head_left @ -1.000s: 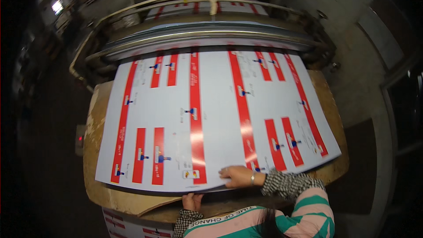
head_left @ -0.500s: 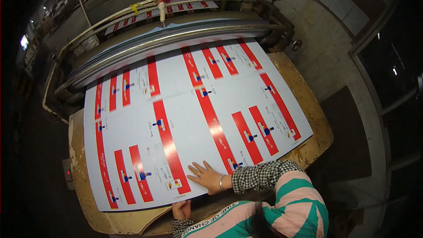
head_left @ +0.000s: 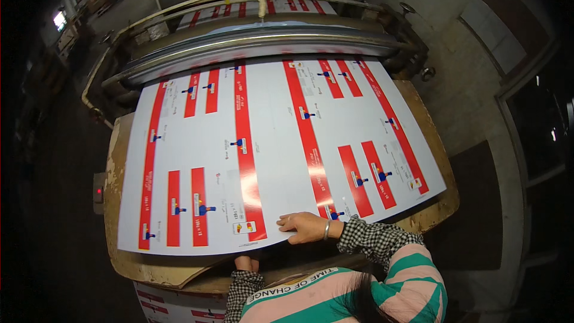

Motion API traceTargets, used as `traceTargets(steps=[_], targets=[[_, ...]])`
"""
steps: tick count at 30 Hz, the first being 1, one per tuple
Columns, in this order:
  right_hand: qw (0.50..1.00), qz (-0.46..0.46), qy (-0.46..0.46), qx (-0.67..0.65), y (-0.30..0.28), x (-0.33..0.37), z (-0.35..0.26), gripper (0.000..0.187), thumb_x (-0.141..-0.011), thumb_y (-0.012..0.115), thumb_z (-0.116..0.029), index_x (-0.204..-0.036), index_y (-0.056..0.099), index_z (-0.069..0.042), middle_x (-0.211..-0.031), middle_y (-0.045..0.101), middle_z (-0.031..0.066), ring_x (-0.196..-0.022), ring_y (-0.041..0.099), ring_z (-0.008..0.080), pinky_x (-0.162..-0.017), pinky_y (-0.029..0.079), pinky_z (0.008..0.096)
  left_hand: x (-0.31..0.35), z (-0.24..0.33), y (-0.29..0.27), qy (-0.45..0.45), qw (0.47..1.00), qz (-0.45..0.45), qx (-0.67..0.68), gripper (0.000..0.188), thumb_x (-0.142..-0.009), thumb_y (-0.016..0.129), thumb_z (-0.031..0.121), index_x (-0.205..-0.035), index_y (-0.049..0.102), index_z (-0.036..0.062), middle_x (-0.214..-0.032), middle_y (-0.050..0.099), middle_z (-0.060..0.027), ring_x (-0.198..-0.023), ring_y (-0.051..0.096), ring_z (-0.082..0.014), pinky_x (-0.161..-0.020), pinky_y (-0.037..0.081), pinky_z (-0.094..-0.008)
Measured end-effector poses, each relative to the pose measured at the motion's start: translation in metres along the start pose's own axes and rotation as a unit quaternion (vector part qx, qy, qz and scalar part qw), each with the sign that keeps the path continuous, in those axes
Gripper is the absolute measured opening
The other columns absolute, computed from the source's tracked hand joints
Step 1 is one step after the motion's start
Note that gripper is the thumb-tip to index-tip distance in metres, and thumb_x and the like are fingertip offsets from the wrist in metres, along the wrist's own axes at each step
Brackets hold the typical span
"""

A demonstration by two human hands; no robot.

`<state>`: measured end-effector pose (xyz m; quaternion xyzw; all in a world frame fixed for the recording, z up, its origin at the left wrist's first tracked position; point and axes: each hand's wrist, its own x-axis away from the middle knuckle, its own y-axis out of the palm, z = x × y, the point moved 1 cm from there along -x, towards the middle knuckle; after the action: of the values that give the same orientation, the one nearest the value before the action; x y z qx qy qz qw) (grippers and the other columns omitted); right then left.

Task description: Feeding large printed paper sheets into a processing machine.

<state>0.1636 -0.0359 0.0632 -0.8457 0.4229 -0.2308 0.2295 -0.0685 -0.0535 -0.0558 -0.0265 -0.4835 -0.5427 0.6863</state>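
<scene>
A large white printed sheet (head_left: 272, 161) with red bands and small blue figures lies on a worn wooden board (head_left: 140, 269). Its far end meets a long metal roller (head_left: 257, 42). My right hand (head_left: 305, 227) is at the near edge, right of the middle, palm down, fingers bent together and closed on the sheet's edge. A bracelet circles that wrist. My left hand (head_left: 246, 262) is just below the same edge, left of my right hand; the sheet hides its fingers, so its grip does not show.
A bent pale pipe (head_left: 179, 9) with a nozzle (head_left: 262, 3) runs above the roller. Behind the roller more printed paper (head_left: 257, 9) shows. Below the board, at the lower left, lie other printed sheets (head_left: 179, 305). A grey wall (head_left: 454, 54) rises on the right.
The sheet has moved away from me toward the roller, and the seam across it is out of sight. My right hand's spread fingers have drawn together at the edge. The left hand's fingers have gone under.
</scene>
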Motion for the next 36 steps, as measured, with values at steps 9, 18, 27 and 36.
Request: traceTargets(steps=[9,18,27,36], targets=[[0.979,0.149,0.079,0.114,-0.027,-0.05,0.04,0.03,-0.061,0.061,-0.027,-0.079,0.06,-0.002,-0.081,0.057,0.0152,-0.08,0.053,0.0295,-0.072,0.044,0.0342,0.049,0.016,0.031,-0.002,0.997,-0.064,-0.044,0.031,-0.081,0.052,0.011,-0.108,0.046,-0.0029,-0.1,0.055,-0.0125,-0.087,0.057,-0.0249,-0.07,0.05,-0.0348],[0.947,-0.01,0.026,0.32,0.044,0.001,0.004,0.091,-0.054,0.071,-0.03,-0.128,0.024,-0.005,-0.134,0.018,0.0205,-0.125,0.016,0.0362,-0.095,0.022,0.0552,0.033,0.011,0.005,0.019,0.985,-0.167,-0.045,0.034,-0.067,0.052,-0.006,-0.101,0.05,-0.0003,-0.095,0.058,-0.0104,-0.083,0.058,-0.02,-0.066,0.05,-0.0297],[0.983,0.104,-0.09,0.124,-0.032,0.01,-0.054,0.012,-0.065,0.05,-0.01,-0.069,0.052,0.0,-0.064,0.051,0.0188,-0.062,0.052,0.0347,-0.057,0.042,0.0389,0.029,0.016,0.021,0.033,0.999,-0.034,0.013,0.03,-0.081,0.039,0.005,-0.109,0.046,-0.0049,-0.109,0.049,-0.0192,-0.097,0.05,-0.0317,-0.085,0.043,-0.0443],[0.99,0.069,-0.066,0.106,0.023,0.012,0.004,0.035,-0.06,0.06,-0.014,-0.093,0.06,0.0,-0.103,0.057,0.0143,-0.088,0.058,0.0262,-0.078,0.045,0.0277,0.026,0.01,0.013,0.065,0.993,-0.097,0.011,0.031,-0.084,0.046,0.014,-0.11,0.044,-0.0042,-0.101,0.055,-0.0159,-0.091,0.056,-0.0274,-0.075,0.049,-0.0398]])
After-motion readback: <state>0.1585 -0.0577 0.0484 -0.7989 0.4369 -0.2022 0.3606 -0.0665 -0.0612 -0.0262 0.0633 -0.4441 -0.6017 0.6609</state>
